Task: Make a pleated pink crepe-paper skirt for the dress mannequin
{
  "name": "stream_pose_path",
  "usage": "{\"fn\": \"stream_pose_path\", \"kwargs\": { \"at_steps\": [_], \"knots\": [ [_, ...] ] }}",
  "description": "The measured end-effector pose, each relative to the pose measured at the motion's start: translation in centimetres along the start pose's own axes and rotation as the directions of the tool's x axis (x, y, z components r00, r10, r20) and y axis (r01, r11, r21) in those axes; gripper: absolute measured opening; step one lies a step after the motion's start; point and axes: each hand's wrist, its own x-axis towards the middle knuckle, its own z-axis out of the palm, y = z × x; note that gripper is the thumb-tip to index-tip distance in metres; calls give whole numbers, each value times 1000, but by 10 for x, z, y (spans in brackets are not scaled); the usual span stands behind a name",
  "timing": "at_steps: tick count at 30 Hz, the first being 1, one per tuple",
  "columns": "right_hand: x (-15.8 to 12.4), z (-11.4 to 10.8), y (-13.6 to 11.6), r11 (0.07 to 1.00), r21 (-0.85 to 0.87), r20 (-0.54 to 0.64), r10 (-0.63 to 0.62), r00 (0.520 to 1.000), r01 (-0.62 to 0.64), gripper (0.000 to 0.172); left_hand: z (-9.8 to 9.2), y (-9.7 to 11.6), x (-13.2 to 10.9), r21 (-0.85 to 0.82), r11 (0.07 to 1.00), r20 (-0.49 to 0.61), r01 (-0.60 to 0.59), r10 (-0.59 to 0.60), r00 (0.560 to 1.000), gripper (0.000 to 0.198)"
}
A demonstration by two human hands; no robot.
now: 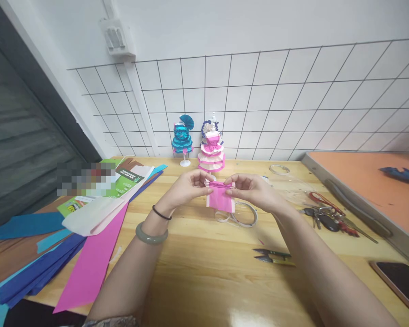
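Note:
Between my two hands hangs a small piece of pink crepe paper (221, 200) with pale side edges and narrow folds gathered along its top. My left hand (196, 185) pinches its upper left corner between thumb and fingers. The upper right corner is pinched the same way by my right hand (246, 188). Just below and behind the paper, a roll of tape (247, 214) lies on the wooden table (191, 268). Beyond my hands stand small paper-dress figures: a pink and white one (211, 156) and a teal one (183, 138).
Crepe paper strips, among them a long pink one (95, 254), spread over the left side with printed packets (131, 181). Thread snips (272, 256) lie near my right forearm. Keys (325, 218), a phone (400, 284) and an orange-topped board (364, 181) occupy the right.

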Motion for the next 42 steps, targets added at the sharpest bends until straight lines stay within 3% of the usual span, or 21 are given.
{"fn": "stream_pose_path", "kwargs": {
  "at_steps": [6,18,28,42],
  "knots": [
    [2,0,3,994,-104,-7,-15,1000,14,32,-3,3,-1,36,999,17,18,-18,1000,30],
    [0,-1,1,992,-126,-36,-13,999,8,35,-9,4,-3,142,990,6,20,-21,1000,39],
    [-3,-1,-5,990,-136,-5,-27,1000,26,35,-9,6,-5,168,985,17,39,-42,999,40],
    [-5,-4,-9,993,-114,71,-7,997,16,30,-11,7,-8,226,974,109,-29,5,994,30]
  ]
}}
